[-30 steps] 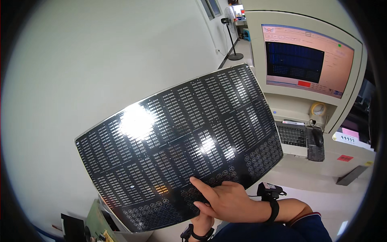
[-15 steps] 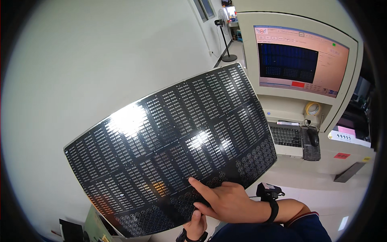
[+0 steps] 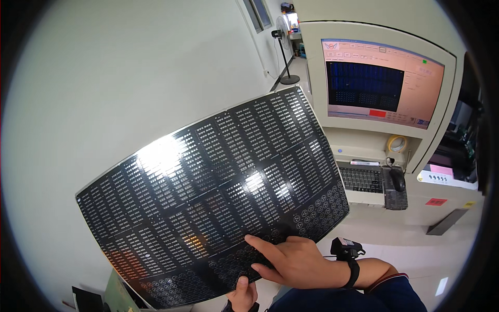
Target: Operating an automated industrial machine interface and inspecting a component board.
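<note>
A large glossy black circuit board panel (image 3: 218, 171) is tilted up in front of me, with rows of small silvery marks and a band of round patterns along its lower part. At its lower edge my left hand (image 3: 243, 297) grips it, the thumb on the front face and the other fingers mostly hidden. My right hand (image 3: 299, 262) is over the lower part of the panel, index finger stretched out and thumb apart. That fingertip is at the panel's face, just above the round patterns; I cannot tell whether it touches. Nothing is held in this hand.
To the right stands a pale machine with a screen (image 3: 384, 83), a keyboard (image 3: 359, 179), a mouse (image 3: 397, 180) and a roll of yellow tape (image 3: 396, 144). A standing fan (image 3: 284, 57) is at the back by the white wall (image 3: 104, 78). Something green (image 3: 118, 295) shows at lower left.
The panel and my left hand have shifted slightly left and down in view; the background has shifted too. My right fingertip has moved slightly downward, and my two thumbs are farther apart.
</note>
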